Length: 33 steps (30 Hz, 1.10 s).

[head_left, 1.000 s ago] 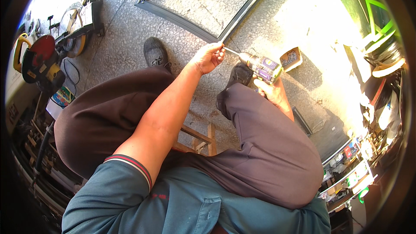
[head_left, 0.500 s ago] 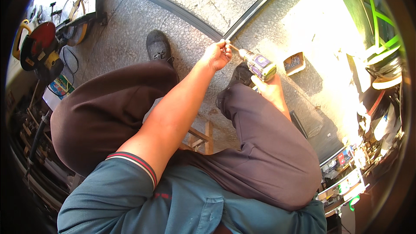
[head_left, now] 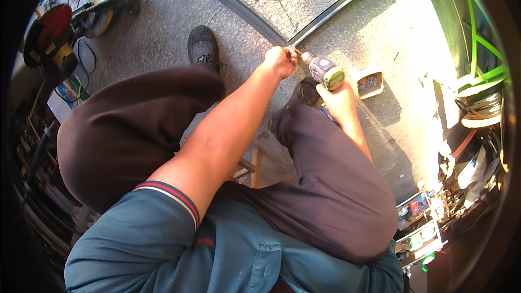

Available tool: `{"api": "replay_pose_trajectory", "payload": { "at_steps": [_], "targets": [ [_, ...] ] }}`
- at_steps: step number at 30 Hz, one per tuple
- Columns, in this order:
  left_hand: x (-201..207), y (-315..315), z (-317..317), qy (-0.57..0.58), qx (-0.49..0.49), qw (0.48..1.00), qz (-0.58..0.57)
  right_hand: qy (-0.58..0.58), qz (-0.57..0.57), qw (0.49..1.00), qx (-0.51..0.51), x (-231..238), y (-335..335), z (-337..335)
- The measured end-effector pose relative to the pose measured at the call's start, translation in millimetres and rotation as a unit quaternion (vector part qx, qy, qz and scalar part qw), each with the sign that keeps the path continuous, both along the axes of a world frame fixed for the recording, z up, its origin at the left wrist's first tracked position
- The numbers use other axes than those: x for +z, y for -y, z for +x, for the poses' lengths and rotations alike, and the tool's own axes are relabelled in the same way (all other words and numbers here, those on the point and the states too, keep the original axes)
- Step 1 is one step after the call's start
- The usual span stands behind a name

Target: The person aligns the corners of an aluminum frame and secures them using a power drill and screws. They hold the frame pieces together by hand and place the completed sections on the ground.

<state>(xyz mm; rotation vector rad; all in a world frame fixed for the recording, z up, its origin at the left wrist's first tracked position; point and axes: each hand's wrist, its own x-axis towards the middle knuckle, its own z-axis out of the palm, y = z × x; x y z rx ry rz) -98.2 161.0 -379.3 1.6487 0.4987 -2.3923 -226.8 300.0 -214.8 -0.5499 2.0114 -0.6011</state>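
Observation:
My right hand is wrapped round the grip of a cordless drill with a purple and lime-green body. Its bit points left and away, at the near corner of a dark grey metal frame lying on the floor. At that corner my left hand is closed, its fingertips pinched beside the bit's tip. What those fingertips hold, if anything, is too small to make out. Whether the bit touches the frame I cannot tell.
An open box of small metal pieces sits right of the drill. A mitre saw stands at the far left, its cord on the speckled floor. Green chair-like tubing and a pile of clutter line the right side.
The drill and my right hand have come slightly closer to the frame's corner. My left hand has shifted a little right. The whole view has also moved slightly.

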Motion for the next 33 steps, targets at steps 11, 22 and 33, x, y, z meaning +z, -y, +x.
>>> {"api": "replay_pose_trajectory", "payload": {
  "at_steps": [11,22,33],
  "targets": [
    [1,1,4,-0.010,-0.017,1.000,-0.010,-0.030,0.043,0.996,0.065,18,21,-1],
    [7,6,5,-0.007,-0.044,0.999,-0.008,-0.030,0.039,0.997,0.054,15,22,-4],
    [-6,6,10,0.001,-0.057,0.998,-0.007,-0.049,0.049,0.995,0.072,27,34,1]
  ]
}}
